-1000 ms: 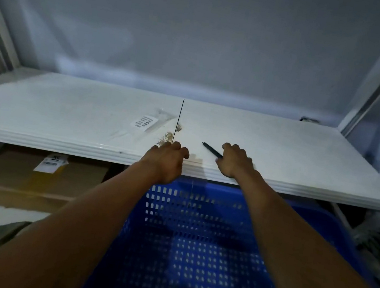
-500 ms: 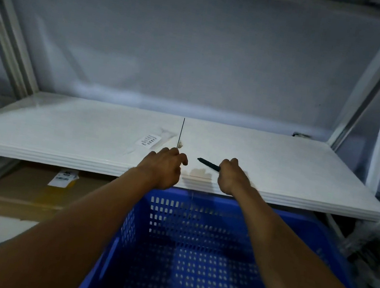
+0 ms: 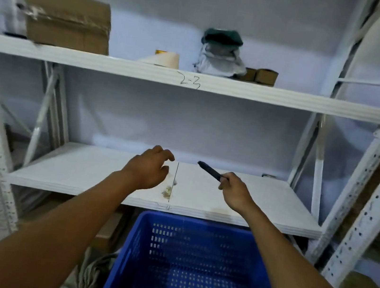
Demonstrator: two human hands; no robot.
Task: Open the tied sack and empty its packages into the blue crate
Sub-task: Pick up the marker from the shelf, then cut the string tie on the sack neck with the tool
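The blue crate (image 3: 199, 269) stands low in front of me, below the white shelf (image 3: 80, 171); I see nothing inside it. A beige sack (image 3: 93, 275) lies crumpled on the floor just left of the crate. My left hand (image 3: 147, 169) hovers above the shelf with its fingers curled apart and nothing in them. My right hand (image 3: 233, 193) is raised to the right of it, closed around a dark pen-like tool (image 3: 209, 170) whose tip points up and left.
An upper shelf (image 3: 193, 82) marked "2-3" carries a cardboard box (image 3: 66, 19), a tape roll (image 3: 165, 58), a stack of bagged items (image 3: 221, 51) and small boxes (image 3: 262, 76). White perforated rack posts (image 3: 374, 198) rise at both sides. Cardboard sits under the lower shelf.
My view has tilted up, revealing the upper shelf. Both hands have lifted off the shelf's front edge. My right hand now holds the dark tool up off the shelf.
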